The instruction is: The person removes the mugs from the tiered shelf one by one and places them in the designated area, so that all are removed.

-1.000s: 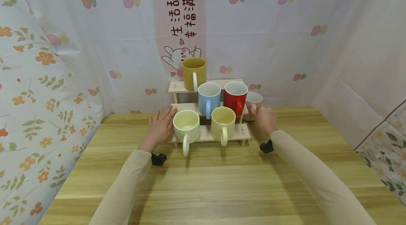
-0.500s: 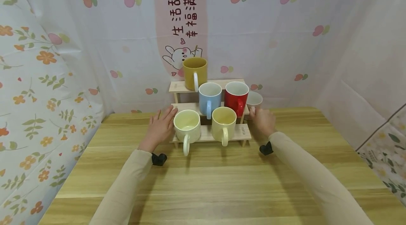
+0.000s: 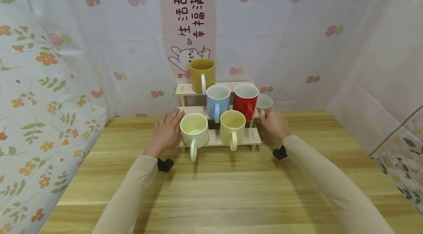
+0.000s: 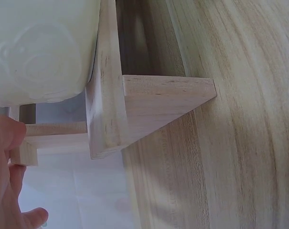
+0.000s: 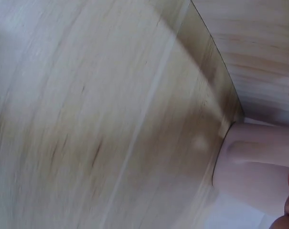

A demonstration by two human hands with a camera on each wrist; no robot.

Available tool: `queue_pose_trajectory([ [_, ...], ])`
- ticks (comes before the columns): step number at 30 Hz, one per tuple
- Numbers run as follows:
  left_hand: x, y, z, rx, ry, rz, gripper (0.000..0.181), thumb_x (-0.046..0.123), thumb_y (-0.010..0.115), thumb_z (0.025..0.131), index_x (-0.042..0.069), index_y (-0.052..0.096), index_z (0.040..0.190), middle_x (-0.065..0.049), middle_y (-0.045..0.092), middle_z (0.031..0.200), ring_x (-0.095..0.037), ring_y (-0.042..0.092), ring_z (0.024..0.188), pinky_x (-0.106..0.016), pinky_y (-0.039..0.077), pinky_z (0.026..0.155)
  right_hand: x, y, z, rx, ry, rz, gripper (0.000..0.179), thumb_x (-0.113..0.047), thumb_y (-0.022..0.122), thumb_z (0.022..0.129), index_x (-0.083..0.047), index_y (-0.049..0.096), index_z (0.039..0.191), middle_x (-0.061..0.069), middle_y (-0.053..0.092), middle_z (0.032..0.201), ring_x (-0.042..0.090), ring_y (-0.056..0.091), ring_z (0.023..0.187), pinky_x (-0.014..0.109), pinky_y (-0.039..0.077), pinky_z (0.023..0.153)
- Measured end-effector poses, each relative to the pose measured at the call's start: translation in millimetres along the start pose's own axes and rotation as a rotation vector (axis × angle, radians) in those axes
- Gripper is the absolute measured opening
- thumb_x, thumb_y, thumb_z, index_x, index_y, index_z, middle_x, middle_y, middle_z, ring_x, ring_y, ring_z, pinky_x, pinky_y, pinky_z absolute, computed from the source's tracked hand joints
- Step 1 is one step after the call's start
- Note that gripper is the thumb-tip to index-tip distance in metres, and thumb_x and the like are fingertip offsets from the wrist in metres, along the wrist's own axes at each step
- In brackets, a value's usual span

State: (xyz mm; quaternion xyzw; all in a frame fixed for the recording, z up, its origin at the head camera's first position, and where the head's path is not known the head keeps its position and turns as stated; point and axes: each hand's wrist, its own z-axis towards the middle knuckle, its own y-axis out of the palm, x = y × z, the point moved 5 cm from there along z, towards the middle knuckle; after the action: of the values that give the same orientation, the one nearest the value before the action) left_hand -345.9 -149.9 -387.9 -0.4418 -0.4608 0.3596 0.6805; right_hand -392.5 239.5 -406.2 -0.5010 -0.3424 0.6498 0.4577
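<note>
On a stepped wooden stand (image 3: 214, 138), my left hand (image 3: 166, 131) rests at the left side with straight fingers; its fingertips lie on the middle step's end in the left wrist view. Right of the stand, my right hand (image 3: 275, 124) holds a pale pink mug (image 3: 265, 108) by its handle (image 5: 263, 151). A pale green mug (image 3: 194, 131) and a light yellow mug (image 3: 232, 129) occupy the lowest step. Behind them are a light blue mug (image 3: 218, 102) and a red mug (image 3: 245, 101). A mustard mug (image 3: 202, 76) tops the stand.
The stand is on a wood-grain table (image 3: 211, 197). A white printed cloth (image 3: 284, 54) hangs close behind, and a floral cloth (image 3: 43, 109) borders the left. Each wrist carries a small black mount (image 3: 165, 165).
My right hand has shifted slightly left and turned, with the pale pink mug moving a little toward the stand. My left hand has kept its place.
</note>
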Motion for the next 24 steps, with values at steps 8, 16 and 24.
queue_pose_trajectory([
  [8,-1.2,1.0,1.1,-0.006,-0.001,-0.005,0.049,0.026,0.036,0.103,0.02,0.031,0.151,-0.003,0.02,0.16,-0.05,0.017,0.141,-0.072,0.013,0.107,-5.9,-2.8,2.9,-0.041,-0.022,0.01,0.041,-0.033,0.032,0.1,-0.005,0.057,0.082,0.014,0.057,0.068,0.03,0.052,0.062,0.038,0.039,0.047],
  [16,-1.7,0.7,1.8,-0.012,0.001,-0.012,0.049,0.026,0.037,0.103,0.02,0.03,0.151,-0.003,0.02,0.16,-0.05,0.016,0.141,-0.072,0.013,0.107,-15.4,-7.0,3.4,-0.033,-0.06,0.006,0.035,-0.028,0.033,0.1,-0.008,0.058,0.087,0.017,0.068,0.084,0.036,0.062,0.075,0.049,0.048,0.058],
  [24,-0.5,-0.3,1.9,-0.023,0.006,-0.012,0.049,0.027,0.036,0.103,0.02,0.03,0.151,-0.003,0.02,0.16,-0.05,0.015,0.141,-0.072,0.012,0.107,-15.7,-9.2,1.8,-0.029,-0.112,-0.015,0.034,-0.022,0.033,0.097,-0.005,0.06,0.088,0.017,0.066,0.078,0.03,0.055,0.065,0.04,0.042,0.049],
])
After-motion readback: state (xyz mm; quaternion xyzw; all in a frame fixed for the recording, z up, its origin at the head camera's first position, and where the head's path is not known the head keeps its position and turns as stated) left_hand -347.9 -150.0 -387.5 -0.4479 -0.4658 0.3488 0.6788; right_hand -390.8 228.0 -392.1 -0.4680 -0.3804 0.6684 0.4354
